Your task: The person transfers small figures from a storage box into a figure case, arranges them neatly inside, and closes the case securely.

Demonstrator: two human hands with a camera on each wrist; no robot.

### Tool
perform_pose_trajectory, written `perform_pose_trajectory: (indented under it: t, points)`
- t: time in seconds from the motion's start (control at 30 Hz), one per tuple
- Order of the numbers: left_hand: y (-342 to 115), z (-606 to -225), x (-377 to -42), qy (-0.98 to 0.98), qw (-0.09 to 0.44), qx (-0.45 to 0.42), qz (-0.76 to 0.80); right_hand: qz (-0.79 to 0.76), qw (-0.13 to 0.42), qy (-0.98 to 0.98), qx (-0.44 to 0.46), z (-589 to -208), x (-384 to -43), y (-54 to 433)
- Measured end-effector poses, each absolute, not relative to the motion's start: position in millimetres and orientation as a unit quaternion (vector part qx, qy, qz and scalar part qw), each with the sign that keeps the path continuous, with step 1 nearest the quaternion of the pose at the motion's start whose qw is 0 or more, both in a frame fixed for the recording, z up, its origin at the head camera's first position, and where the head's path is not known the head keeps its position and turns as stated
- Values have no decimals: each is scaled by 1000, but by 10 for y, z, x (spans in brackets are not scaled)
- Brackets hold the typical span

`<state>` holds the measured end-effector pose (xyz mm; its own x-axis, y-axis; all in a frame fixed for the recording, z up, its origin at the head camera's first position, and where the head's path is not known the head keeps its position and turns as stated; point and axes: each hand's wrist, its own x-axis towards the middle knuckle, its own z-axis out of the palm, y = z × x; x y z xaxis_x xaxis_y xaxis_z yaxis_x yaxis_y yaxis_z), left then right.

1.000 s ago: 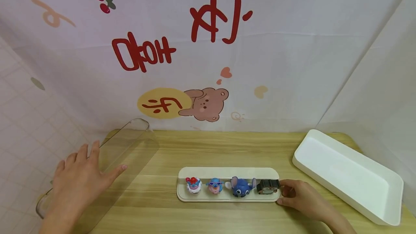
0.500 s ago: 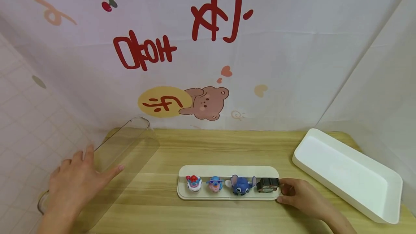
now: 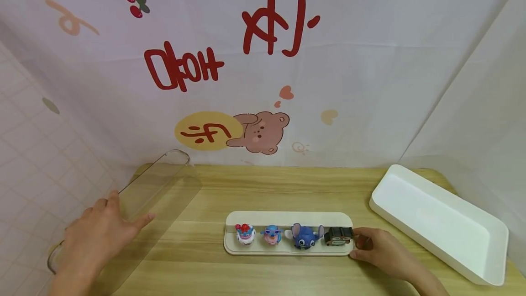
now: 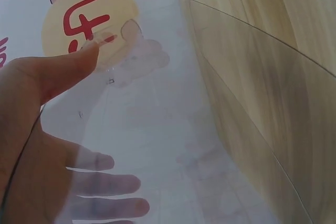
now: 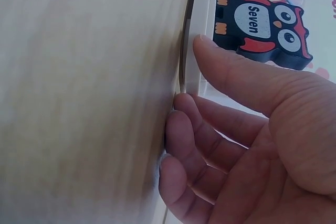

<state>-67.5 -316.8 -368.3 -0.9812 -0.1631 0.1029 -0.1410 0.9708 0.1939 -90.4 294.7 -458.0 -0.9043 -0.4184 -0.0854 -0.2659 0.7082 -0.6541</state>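
Note:
At the left, my left hand (image 3: 96, 232) holds the wall of a clear, tinted cover (image 3: 164, 186), thumb on one side. In the left wrist view its other fingers (image 4: 107, 183) show through the see-through panel. My right hand (image 3: 380, 250) grips the right end of a cream display base (image 3: 287, 217), thumb at the rim and fingers curled at its edge. In a row on the base stand a white-and-red cupcake-like figure (image 3: 245, 234), a blue figure with sunglasses (image 3: 272, 234), a large-eared blue figure (image 3: 305, 235) and a black owl figure (image 5: 262, 27) marked "Seven".
A white rectangular tray (image 3: 435, 214) lies slanted at the right of the wooden table (image 3: 255, 186). Behind the table hangs a white cloth (image 3: 370, 81) printed with red characters and a bear. More cloth lines both sides.
My left hand has shifted slightly left, and its fingers have come down at the edge of the cover. My right hand, the base and the figures stay where they were.

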Motion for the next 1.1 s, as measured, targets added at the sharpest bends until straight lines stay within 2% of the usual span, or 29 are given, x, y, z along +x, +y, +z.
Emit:
perform_pose_trajectory:
  t: [0.2,0.33,0.6,0.83,1.1]
  points:
    - [-3231,-3664,-696,-991,24,94,-95,-337,116,915,-189,-4583,-912,2940]
    - [-3235,-3631,-699,-991,20,88,-94,-333,117,917,-186,-4581,-911,2940]
    - [-3192,-3573,-705,-993,62,46,-88,-324,122,922,-175,-4582,-904,2963]
    - [-3125,-3519,-714,-994,63,27,-87,-327,125,920,-176,-4594,-904,2969]
    - [-3012,-3493,-749,-985,147,-6,-88,-329,114,918,-190,-4610,-909,2960]
